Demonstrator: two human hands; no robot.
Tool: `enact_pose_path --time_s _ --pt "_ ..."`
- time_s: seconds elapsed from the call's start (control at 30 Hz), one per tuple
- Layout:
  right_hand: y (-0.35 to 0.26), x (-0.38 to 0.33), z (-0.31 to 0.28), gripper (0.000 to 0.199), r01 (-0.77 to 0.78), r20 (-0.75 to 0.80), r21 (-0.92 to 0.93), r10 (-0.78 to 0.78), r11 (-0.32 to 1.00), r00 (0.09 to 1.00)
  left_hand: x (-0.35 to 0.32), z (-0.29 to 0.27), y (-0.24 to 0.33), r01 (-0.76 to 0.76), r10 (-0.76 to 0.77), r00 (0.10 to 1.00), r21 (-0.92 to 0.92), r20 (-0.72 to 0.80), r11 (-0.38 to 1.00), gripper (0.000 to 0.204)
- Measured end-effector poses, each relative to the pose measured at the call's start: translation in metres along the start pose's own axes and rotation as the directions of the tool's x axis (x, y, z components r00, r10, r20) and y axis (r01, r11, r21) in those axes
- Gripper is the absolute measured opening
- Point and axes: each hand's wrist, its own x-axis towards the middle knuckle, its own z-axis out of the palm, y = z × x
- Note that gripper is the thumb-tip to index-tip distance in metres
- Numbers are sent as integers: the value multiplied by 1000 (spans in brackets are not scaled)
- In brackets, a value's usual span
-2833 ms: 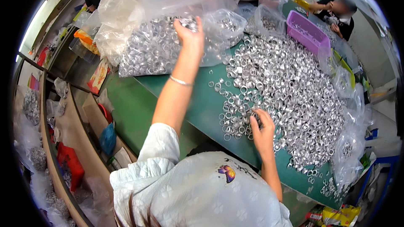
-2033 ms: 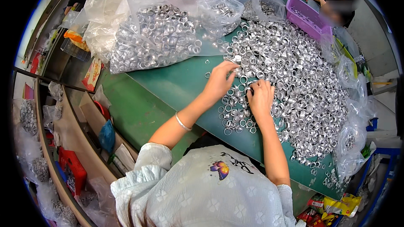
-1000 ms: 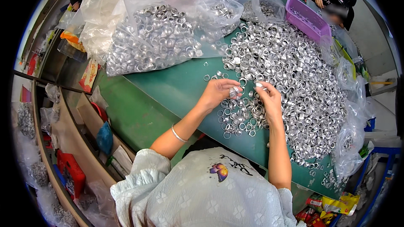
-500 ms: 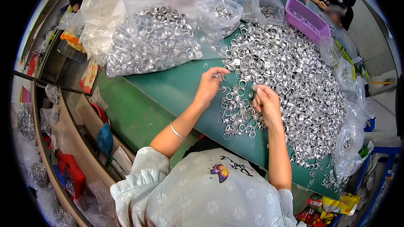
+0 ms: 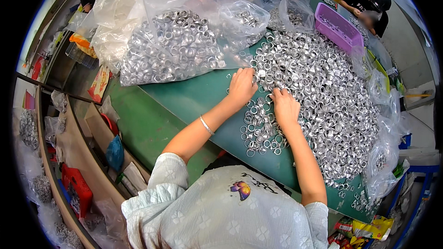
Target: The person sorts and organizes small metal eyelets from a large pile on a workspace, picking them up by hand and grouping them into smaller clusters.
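A broad heap of silvery metal rings (image 5: 323, 106) covers the right part of the green table (image 5: 184, 97). My left hand (image 5: 242, 86) is at the heap's left edge, back up and fingers curled over metal rings. Close to its right, my right hand (image 5: 286, 107) has its fingers bent down into the heap. Whatever its fingertips pinch is hidden beneath the hand. A smaller group of loose rings (image 5: 260, 129) lies between my forearms, nearer to me.
A large clear bag of rings (image 5: 170, 48) lies at the back left, with a smaller bag (image 5: 247, 20) beside it. Behind the heap stands a purple basin (image 5: 339, 30). Across the table a person in black (image 5: 371, 7) works. Plastic bags (image 5: 383, 152) line the right edge.
My left hand has moved right and turned back-up, its fingers now at the heap's edge. My right hand has shifted slightly, its fingers reaching forward and down into the rings.
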Motion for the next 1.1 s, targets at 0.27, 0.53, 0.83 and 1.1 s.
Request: enact_pose_path --time_s 0.27,0.53,0.83,1.1 --pt "7 2 -12 20 -69 126 240 39 968 991 -17 -19 1 81 -97 995 -388 -21 918 27" --pt "40 -9 -18 9 -186 58 520 182 833 982 -22 -55 3 648 7 722 -673 692 -357 22" --pt "14 -12 -34 19 -146 90 98 137 984 986 -18 -23 10 260 -139 962 -625 236 736 11" --pt "11 -16 -25 14 -97 37 34 95 995 995 9 -12 32 -38 50 974 -58 219 998 15"
